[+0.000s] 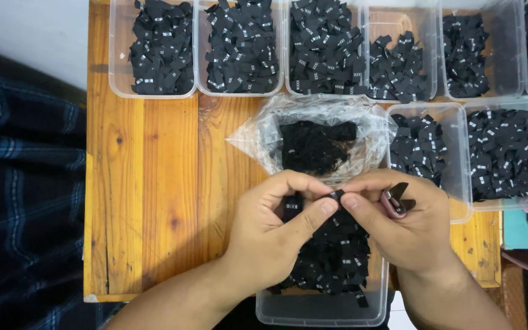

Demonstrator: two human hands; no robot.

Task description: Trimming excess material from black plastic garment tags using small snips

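A small black label (336,195) is pinched between the thumb and forefinger of the left hand (276,229) and the fingertips of the right hand (407,223), the two hands being brought together over a clear tub (322,311) of like labels at the near table edge. The label's long axis appears to run roughly left to right, though most of it is hidden by the fingers. A small pink-handled tool (393,203), possibly snips, is held in the right hand as well, its blades only partly seen. Just beyond the hands, an opened plastic bag (264,131) of dark tangled material is seen. Clear bins (117,73) filled with black labels are ranged along the far edge of the wooden table (148,201), several being cut off by the frame.
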